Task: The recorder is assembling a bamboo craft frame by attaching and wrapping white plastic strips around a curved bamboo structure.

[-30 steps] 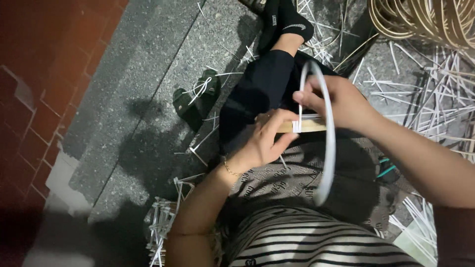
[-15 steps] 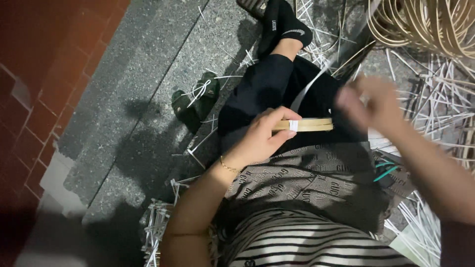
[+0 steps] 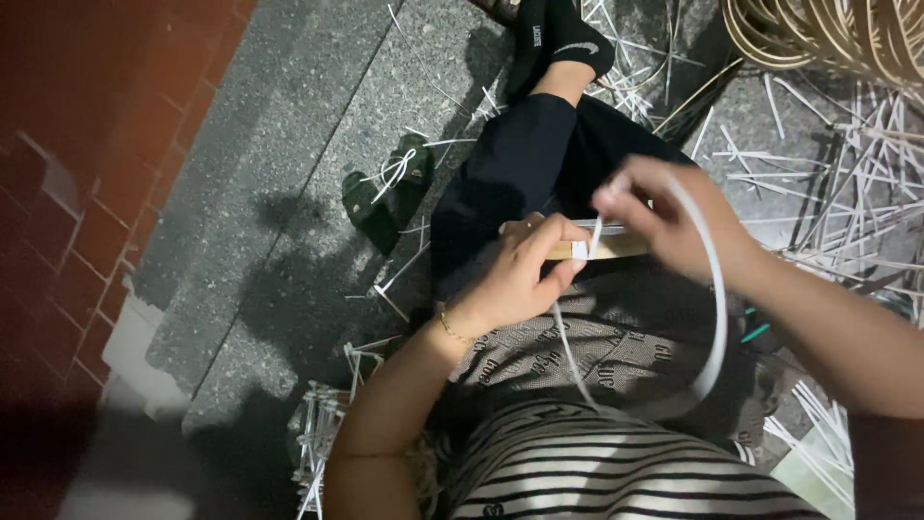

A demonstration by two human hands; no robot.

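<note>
My left hand [image 3: 520, 274] grips a flat tan wooden strip [image 3: 616, 249] held level over my lap, thumb pressed near a white band wrapped around it. My right hand [image 3: 674, 221] pinches a long white flat strip [image 3: 717, 318] just above the wooden strip. The white strip loops in a wide arc down to the right and back toward my lap. A thin white tail hangs below my left hand. My legs in dark trousers stretch away across the floor.
Grey stone floor [image 3: 289, 144] with a red brick wall [image 3: 87, 193] at left. A dark green sandal [image 3: 385, 193] lies left of my leg. Coiled tan cane rings [image 3: 828, 39] sit at top right. Several white strip offcuts [image 3: 847, 173] litter the right side.
My right hand swung out to the right pulling the white strip, then came back to the wooden strip, with the white strip looping again. My left hand kept its hold.
</note>
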